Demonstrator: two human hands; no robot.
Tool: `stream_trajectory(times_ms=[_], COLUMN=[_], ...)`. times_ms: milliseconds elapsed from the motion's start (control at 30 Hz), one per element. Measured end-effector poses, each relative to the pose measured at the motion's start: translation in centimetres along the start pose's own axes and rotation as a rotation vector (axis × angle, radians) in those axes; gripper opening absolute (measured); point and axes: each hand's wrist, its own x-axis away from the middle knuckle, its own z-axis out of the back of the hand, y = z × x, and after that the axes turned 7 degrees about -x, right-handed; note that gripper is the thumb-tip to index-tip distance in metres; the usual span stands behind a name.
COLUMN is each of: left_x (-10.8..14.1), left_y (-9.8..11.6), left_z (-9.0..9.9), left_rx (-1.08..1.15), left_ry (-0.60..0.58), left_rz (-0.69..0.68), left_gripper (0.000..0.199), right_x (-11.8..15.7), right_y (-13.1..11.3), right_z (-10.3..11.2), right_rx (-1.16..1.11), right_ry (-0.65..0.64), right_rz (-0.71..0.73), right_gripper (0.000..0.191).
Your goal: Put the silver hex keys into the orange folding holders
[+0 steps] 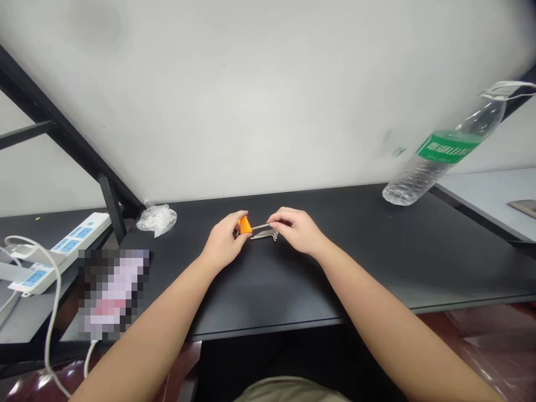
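Note:
My left hand (pixel 225 239) pinches a small orange holder (pixel 245 225) between thumb and fingers, a little above the black table (pixel 268 290). In my right hand (pixel 296 228), thumb and fingertips close on the end of a thin metal hex key (pixel 262 226). The key's other end reaches to the orange holder; whether it sits inside a slot cannot be made out. Several more hex keys (pixel 266 234), bent at their right ends, lie grouped just below, between my two hands.
A large clear bottle with a green label (pixel 450 146) stands at the back right. At the left are a crumpled plastic bag (pixel 157 219), a pixelated flat object (pixel 113 293), a white power strip (pixel 69 250) and a white cable (pixel 53 312). Black frame bars (pixel 62 131) rise there.

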Motion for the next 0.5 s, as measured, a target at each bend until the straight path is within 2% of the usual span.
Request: stream_trajectory(times_ms=[267, 500], left_x=[0.08, 0.18], left_y=[-0.14, 0.14], left_z=[-0.18, 0.02], left_rx=[-0.027, -0.039], left_ry=[0.012, -0.038], left_rz=[-0.004, -0.040], left_gripper=[0.051, 0.051], right_x=[0.00, -0.03], right_y=[-0.10, 0.17], right_z=[-0.01, 0.05], right_rx=[-0.075, -0.077], right_ry=[0.013, -0.075], right_rz=[-0.091, -0.189], right_gripper=[0.018, 0.018])
